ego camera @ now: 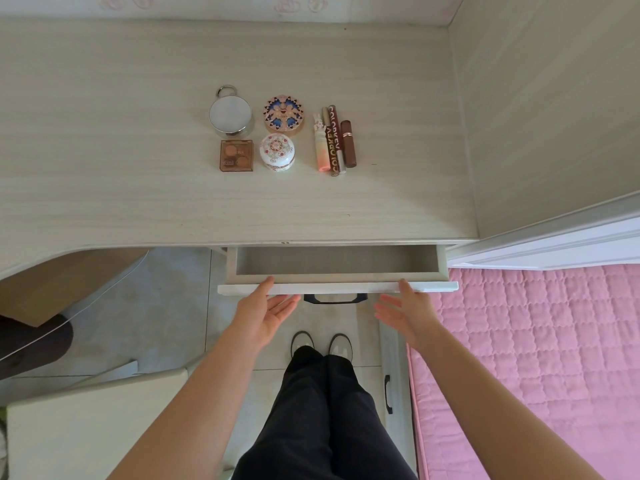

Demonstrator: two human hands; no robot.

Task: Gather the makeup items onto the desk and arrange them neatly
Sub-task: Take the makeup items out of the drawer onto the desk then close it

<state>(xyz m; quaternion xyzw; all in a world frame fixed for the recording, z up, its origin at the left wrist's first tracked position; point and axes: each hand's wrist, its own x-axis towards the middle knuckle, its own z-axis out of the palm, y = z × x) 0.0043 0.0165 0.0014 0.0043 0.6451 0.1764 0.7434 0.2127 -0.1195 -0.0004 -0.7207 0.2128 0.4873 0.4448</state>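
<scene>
Step in hand, as judged: the gathering and arranging are looking complete, and the person is attending to the open drawer (332, 288), which is projecting from under the worktop (138, 150) at six o'clock of the makeup group. The visible part of its floor is showing nothing inside. The task's things are lying on the worktop in tidy order: a round mirror compact (230, 114) at eleven o'clock of the group, a patterned compact (283, 114) just beside it, an eyeshadow palette (237, 155) and a white floral jar (277, 151) sitting in a second row nearer the person, and a peach tube (321, 147), a lettered tube (334, 140) and a brown lipstick (348, 143) lying side by side at three o'clock, parallel and touching or nearly so. The left grip (268, 308) is sitting at nine o'clock of the dark drawer handle (335, 298), released, fingers straight and spread, thumb appearing to touch the top edge of the drawer front. The right grip (405, 306) is mirroring it at three o'clock of the handle, likewise released and holding nothing, one digit reaching the same edge. Neither is grasping the handle. The next move is probably calling for an even push from both sides, so that the drawer is running in square and not jarring the items above it.
</scene>
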